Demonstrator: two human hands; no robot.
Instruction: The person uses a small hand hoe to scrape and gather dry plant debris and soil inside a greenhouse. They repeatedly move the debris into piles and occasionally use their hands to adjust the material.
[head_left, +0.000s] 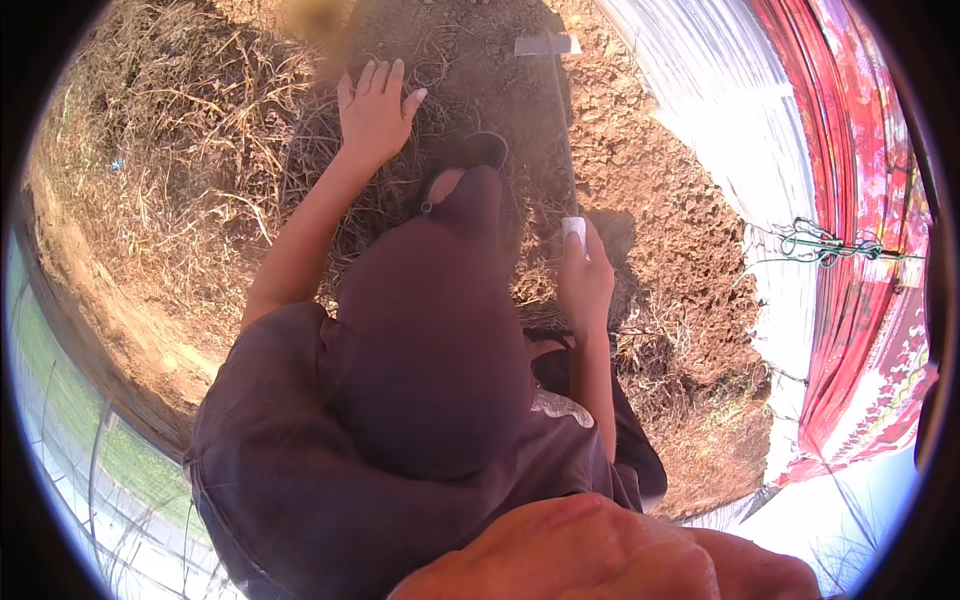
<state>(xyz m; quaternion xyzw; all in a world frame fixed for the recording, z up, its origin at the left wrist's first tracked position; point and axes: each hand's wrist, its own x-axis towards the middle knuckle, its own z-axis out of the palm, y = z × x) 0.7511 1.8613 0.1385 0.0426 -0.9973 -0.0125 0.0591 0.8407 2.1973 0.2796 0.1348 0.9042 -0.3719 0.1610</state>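
My left hand (375, 112) is over dry grass stalks (247, 142), its fingers apart and nothing in it. Whether the palm touches the stalks cannot be told. My right hand (587, 281) is closed around the white handle (574, 229) of a long, thin-shafted tool. The shaft runs away from me above the brown soil to a pale, flat crosspiece (547, 45) at the far end. A dark shoe (489, 148) shows between the hands, beyond my clothed leg (442, 300).
White sheeting (720, 112) and red patterned cloth (840, 322) stand along the right, with a green cord (825, 244) tied across them. Crumbly soil (675, 202) lies beside the sheeting. A blurred yellowish object (315, 16) shows at the top edge.
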